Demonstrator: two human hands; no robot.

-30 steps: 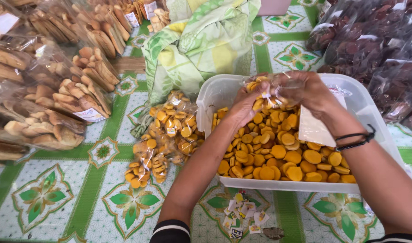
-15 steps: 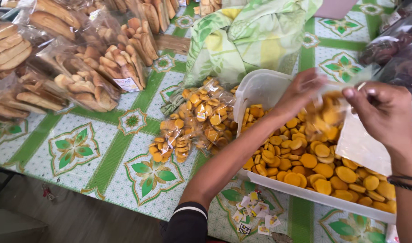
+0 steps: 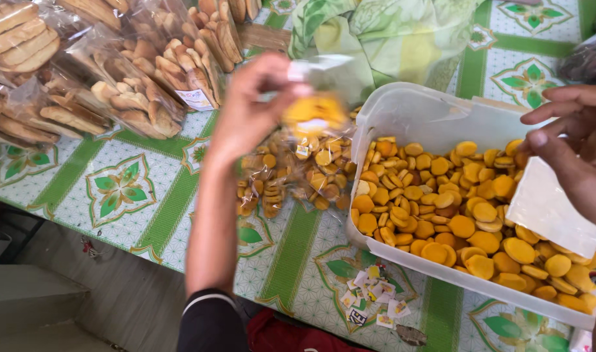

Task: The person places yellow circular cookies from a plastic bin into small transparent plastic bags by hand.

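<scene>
Head view: the left hand (image 3: 246, 111) pinches the top of a small clear bag (image 3: 314, 107) of yellow biscuits, which hangs blurred below the fingertips, above the filled packets (image 3: 291, 176) beside the tub (image 3: 435, 117). The right hand (image 3: 571, 150), fingers loosely spread, holds nothing; its wrist is cut off at the edge.

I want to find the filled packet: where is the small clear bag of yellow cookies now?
In the head view, the left hand holds the small clear bag up left of centre, above the packed bags on the table, just left of the white tub.
</scene>
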